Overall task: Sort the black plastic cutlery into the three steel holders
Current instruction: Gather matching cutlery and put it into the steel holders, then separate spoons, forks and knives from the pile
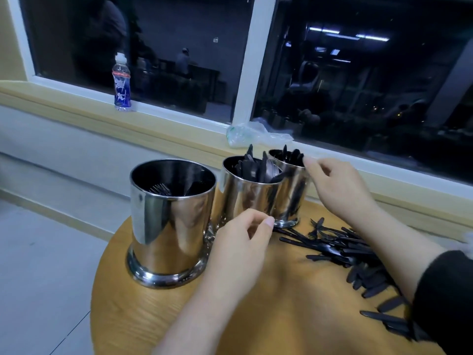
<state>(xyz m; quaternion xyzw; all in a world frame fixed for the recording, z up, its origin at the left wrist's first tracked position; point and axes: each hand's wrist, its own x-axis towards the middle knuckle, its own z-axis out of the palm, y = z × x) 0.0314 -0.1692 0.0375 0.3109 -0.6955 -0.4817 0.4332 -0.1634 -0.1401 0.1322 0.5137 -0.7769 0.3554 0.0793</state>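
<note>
Three steel holders stand in a row on the round wooden table (281, 316). The near left holder (169, 226) has a few forks deep inside. Black spoons fill the middle holder (250, 193), and the far right holder (291, 180) has black cutlery sticking up. A pile of loose black cutlery (358, 254) lies on the table's right side. My left hand (243, 242) hovers in front of the middle holder, fingers loosely curled, holding nothing. My right hand (337, 185) is at the far holder's rim, its fingers relaxed and holding nothing that I can see.
A drink bottle (121, 83) stands on the windowsill at left. A crumpled clear plastic bag (253, 135) lies on the sill behind the holders. The table's edge drops to a tiled floor (46, 265) on the left.
</note>
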